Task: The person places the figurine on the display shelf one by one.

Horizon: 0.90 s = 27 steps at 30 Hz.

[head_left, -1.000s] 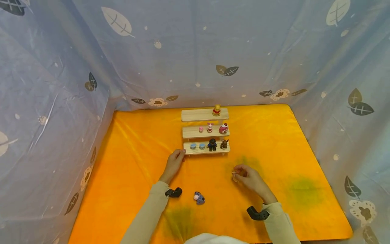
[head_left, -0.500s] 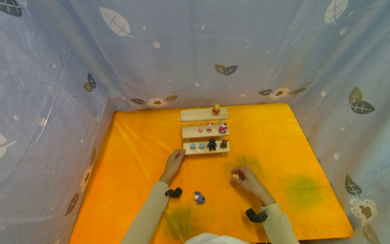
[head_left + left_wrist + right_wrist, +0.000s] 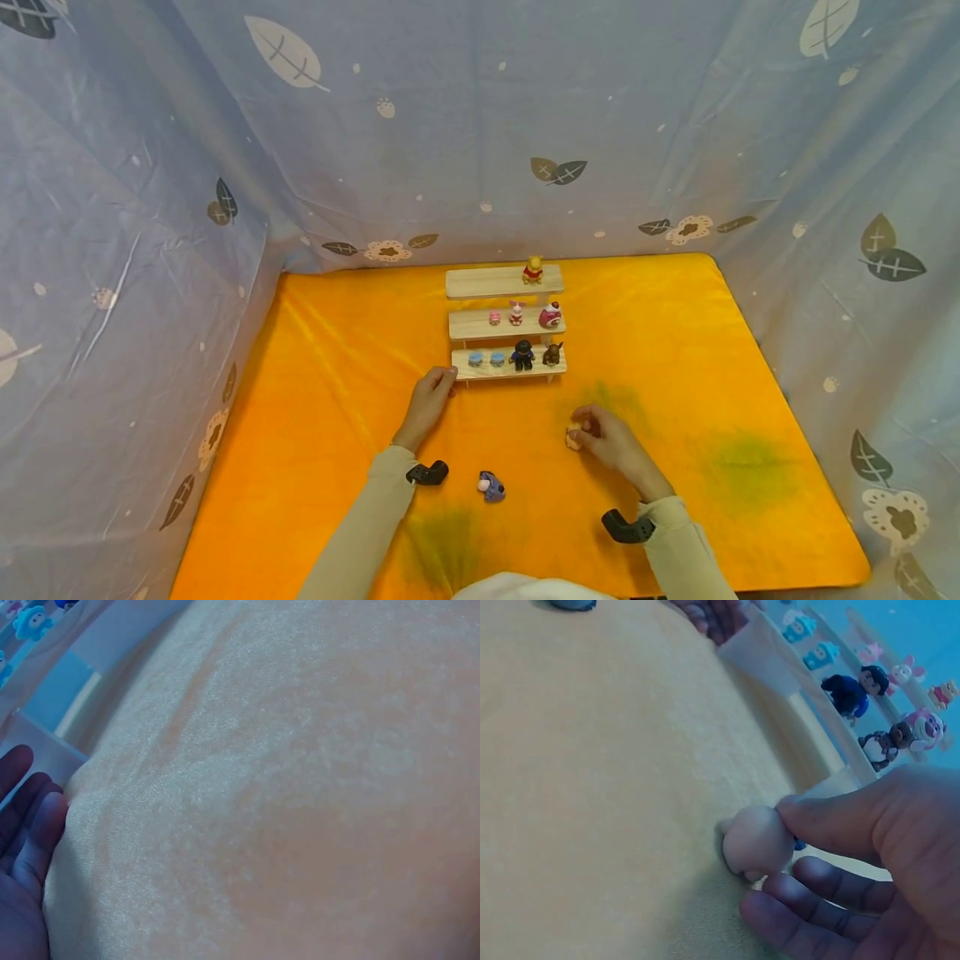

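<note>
My right hand (image 3: 611, 442) pinches a small cream-and-tan toy figurine (image 3: 757, 840) between thumb and fingertips, low over the orange cloth. In the right wrist view the figurine shows a smooth, rounded pale side; its face is not visible. My left hand (image 3: 427, 404) holds the left front corner of a three-tier wooden display shelf (image 3: 468, 325), its fingertips at the end of the lowest step. A blue-grey donkey figurine (image 3: 491, 487) lies on the cloth between my forearms.
Lowest step: two light-blue figurines (image 3: 476, 359), a dark-clothed doll (image 3: 522, 356) and a brown figurine (image 3: 552, 355). Middle step: pink figurines, including a piglet (image 3: 517, 314) and a strawberry-pink bear (image 3: 551, 316). Top step: a yellow bear (image 3: 532, 271) in red. A patterned curtain (image 3: 480, 125) surrounds the table.
The figurine in my right hand has been turned between the fingers, and that hand has shifted slightly left. My left hand stays at the shelf corner; the donkey figurine has not moved.
</note>
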Tool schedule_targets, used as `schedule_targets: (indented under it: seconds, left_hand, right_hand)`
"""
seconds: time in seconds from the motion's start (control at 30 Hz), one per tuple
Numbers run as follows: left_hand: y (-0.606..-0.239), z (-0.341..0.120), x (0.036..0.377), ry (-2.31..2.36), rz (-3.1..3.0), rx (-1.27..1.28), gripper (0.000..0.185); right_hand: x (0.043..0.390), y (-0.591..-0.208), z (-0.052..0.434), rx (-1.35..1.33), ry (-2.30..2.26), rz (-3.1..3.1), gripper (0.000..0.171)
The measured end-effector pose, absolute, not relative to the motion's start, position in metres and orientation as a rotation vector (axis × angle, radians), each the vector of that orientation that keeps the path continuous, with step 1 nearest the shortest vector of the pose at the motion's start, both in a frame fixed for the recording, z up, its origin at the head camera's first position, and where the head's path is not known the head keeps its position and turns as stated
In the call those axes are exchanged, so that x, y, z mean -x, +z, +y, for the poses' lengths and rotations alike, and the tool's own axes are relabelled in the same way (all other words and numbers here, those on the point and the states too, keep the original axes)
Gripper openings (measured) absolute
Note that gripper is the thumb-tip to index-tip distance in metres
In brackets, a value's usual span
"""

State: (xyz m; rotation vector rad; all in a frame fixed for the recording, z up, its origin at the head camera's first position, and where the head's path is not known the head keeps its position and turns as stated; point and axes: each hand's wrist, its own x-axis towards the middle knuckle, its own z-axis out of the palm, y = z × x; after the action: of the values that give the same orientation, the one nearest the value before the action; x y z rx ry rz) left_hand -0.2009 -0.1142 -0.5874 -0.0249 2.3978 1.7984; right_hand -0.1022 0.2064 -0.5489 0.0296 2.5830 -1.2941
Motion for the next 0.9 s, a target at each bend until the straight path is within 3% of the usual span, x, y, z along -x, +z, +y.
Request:
schedule_targets:
  seconds: [0.57, 0.9]
  left_hand:
    - [-0.5882, -0.1141, 0.1996, 1.808, 2.383, 0.021, 0.04]
    - [-0.5867, -0.1147, 0.2001, 1.805, 2.38, 0.033, 0.039]
  right_hand:
    - [0.0991, -0.545, 0.2039, 0.014, -1.206, 2.551, 0.02]
    - [0.1026, -0.5483, 0.2036, -0.023, -1.437, 2.478, 0.029]
